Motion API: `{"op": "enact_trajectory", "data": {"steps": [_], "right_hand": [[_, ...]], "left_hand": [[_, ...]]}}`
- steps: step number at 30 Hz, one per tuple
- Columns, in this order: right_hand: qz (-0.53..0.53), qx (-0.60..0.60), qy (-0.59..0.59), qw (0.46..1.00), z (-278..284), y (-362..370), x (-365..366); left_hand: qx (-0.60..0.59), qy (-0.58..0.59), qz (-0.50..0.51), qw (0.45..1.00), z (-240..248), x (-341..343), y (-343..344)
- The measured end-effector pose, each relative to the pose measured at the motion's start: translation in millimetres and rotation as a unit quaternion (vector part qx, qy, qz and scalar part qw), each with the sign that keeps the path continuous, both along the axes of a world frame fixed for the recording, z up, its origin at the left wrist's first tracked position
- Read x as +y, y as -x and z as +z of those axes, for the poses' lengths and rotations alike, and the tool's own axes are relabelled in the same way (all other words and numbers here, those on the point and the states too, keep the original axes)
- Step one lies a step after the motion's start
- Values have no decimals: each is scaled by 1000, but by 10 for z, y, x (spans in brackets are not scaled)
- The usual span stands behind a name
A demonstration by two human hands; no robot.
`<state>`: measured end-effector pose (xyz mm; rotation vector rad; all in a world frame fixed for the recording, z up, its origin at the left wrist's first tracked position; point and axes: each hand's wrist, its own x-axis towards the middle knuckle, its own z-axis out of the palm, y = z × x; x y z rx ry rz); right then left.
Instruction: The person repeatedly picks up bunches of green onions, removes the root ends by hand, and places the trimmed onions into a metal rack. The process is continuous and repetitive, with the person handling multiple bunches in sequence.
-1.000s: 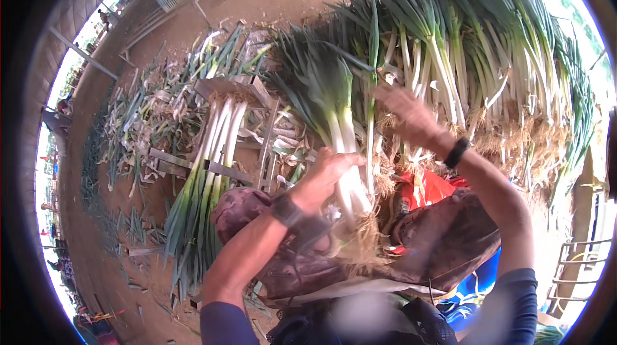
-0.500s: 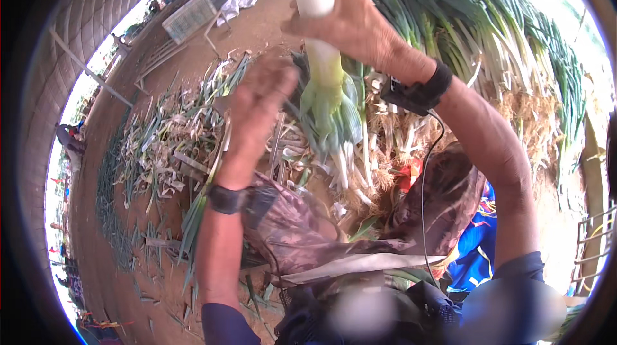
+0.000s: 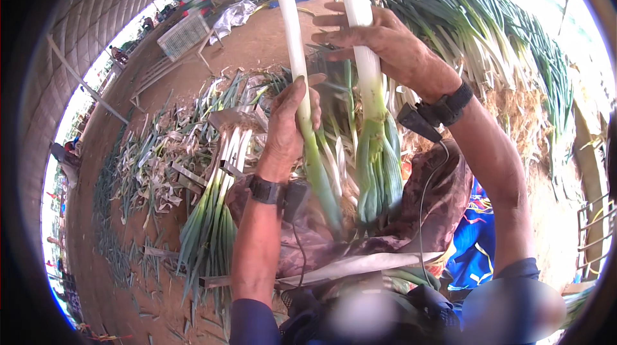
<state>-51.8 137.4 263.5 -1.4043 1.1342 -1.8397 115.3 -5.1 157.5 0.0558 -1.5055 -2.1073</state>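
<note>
My left hand (image 3: 286,129) is closed around a slender leek (image 3: 293,33), its white stalk pointing up and its green leaves hanging over my lap. Beside it, my right hand (image 3: 402,52) grips a thicker leek (image 3: 369,78) partway up the white stalk. Several fingers of that hand stretch out past the stalk toward the other leek. The tops of both stalks run out of view at the upper edge. Left of my left wrist lies a bundle of trimmed leeks (image 3: 225,184), roots up by a metal piece (image 3: 238,118) and green leaves downward.
A large heap of leeks with roots (image 3: 508,68) lies at the right. Loose peeled leaves (image 3: 154,158) cover the ground at the left. Farther back stand a crate (image 3: 183,36) and a metal frame (image 3: 154,75). Blue cloth (image 3: 472,242) is beside my right leg.
My left hand, empty before, now holds the slender leek. The thicker leek has shifted right with my right hand. The bundle at the left has come into fuller view.
</note>
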Motion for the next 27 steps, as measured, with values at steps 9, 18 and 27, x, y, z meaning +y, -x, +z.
{"op": "enact_trajectory", "data": {"steps": [9, 18, 27], "right_hand": [[21, -111, -59, 992, -494, -150, -214], [-157, -43, -117, 980, -652, -124, -247], [-125, -94, -110, 981, -776, -140, -154]], "left_hand": [[-75, -17, -120, 990, -368, 431, 179], [-77, 242, 24, 967, -578, 608, 207], [-41, 246, 5, 968, -840, 741, 129]]}}
